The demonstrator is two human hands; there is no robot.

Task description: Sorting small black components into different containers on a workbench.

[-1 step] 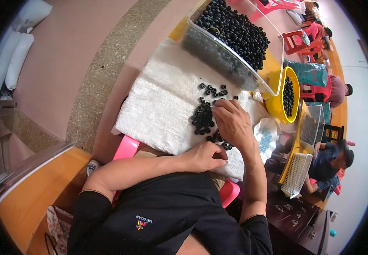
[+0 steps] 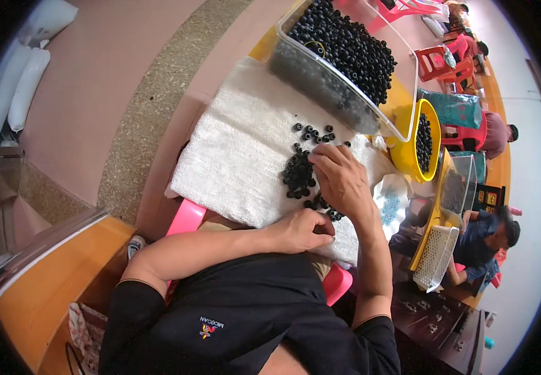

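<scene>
On the white towel (image 2: 220,162) lies a loose pile of small black ring-shaped beads (image 2: 298,172), with several more scattered just beyond it. My right hand (image 2: 343,178) is over the pile's right side, its thumb and fingers drawn together at the beads. What those fingertips hold, if anything, is hidden. Closer to my body, my left hand (image 2: 301,231) rests at the towel's near edge, fingers curled in and thumb bent over them. Its grip is hidden from above. A few beads show between the two hands.
A clear plastic bin (image 2: 345,78) full of black beads stands at the towel's far edge. Right of it is a yellow basin (image 2: 396,150) with more beads. A white scalloped dish (image 2: 401,209) holds small bluish pieces. Farther right, a person (image 2: 480,240) sits by a white perforated basket (image 2: 436,256).
</scene>
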